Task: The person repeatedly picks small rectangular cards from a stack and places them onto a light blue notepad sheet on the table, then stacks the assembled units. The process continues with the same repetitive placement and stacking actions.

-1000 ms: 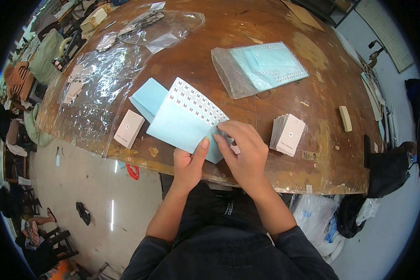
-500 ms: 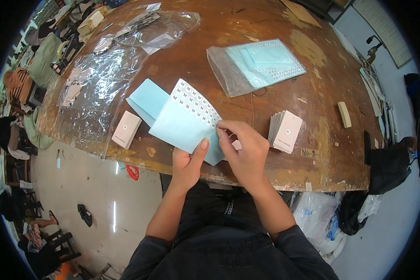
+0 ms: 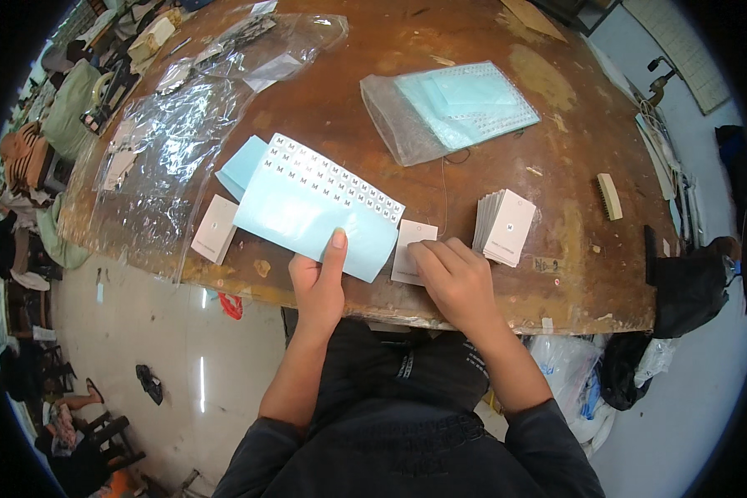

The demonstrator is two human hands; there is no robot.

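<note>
My left hand (image 3: 319, 286) pinches a pale blue sticker sheet (image 3: 315, 220), thumb on top. Rows of small white printed stickers line its upper part; the lower part is bare backing. Behind it pokes out another folded blue sheet (image 3: 239, 166). My right hand (image 3: 456, 278) rests over a pale pink hang tag (image 3: 407, 253) lying by the table's near edge. Its curled fingertips touch the tag's right side, and whatever they pinch is hidden. Right of that hand stands a fanned stack of hang tags (image 3: 506, 228), the top one bearing a small sticker.
Another small tag stack (image 3: 214, 231) sits left of the sheet. Clear plastic bags (image 3: 174, 141) spread over the table's left side. Farther back lies a bag of blue sticker sheets (image 3: 465, 108). A small brush (image 3: 609, 197) lies at the right on the worn wooden table (image 3: 332, 108).
My right hand has left the sticker sheet's edge and moved right and down onto the hang tag. The sheet in my left hand has shifted left and flattened out, uncovering that tag.
</note>
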